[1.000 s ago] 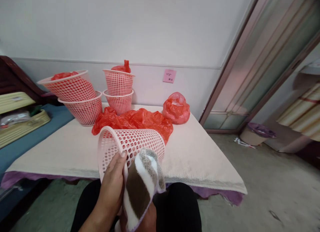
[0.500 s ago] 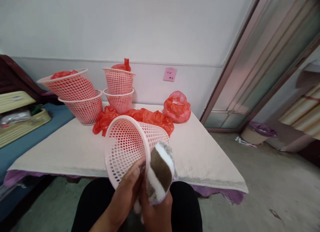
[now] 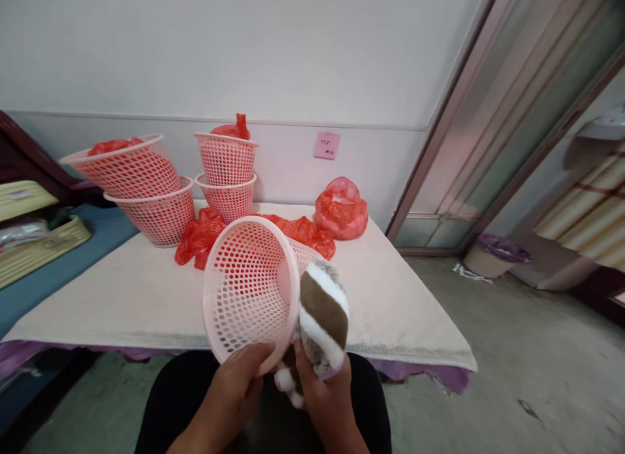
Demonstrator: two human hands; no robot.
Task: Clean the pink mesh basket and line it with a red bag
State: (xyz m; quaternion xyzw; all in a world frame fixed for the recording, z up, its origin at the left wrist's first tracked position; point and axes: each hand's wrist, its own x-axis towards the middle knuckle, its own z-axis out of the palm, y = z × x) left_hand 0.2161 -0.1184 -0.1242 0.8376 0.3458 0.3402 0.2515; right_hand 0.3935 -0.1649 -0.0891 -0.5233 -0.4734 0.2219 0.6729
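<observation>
fingers (image 3: 254,356) of left hand (image 3: 229,397) grip pink basket (image 3: 247,284) rim, centre frame; right hand (image 3: 326,402) clutches striped cloth (image 3: 325,311) beside it; wipe looks part done.

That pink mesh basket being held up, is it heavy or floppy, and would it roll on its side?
Probably light: the pink mesh basket is mostly holes, and the left hand holds it up by the rim. Likely stiff, since its rim looks evenly round. Lying sideways, its tapered round wall would probably roll in a curve.
</observation>
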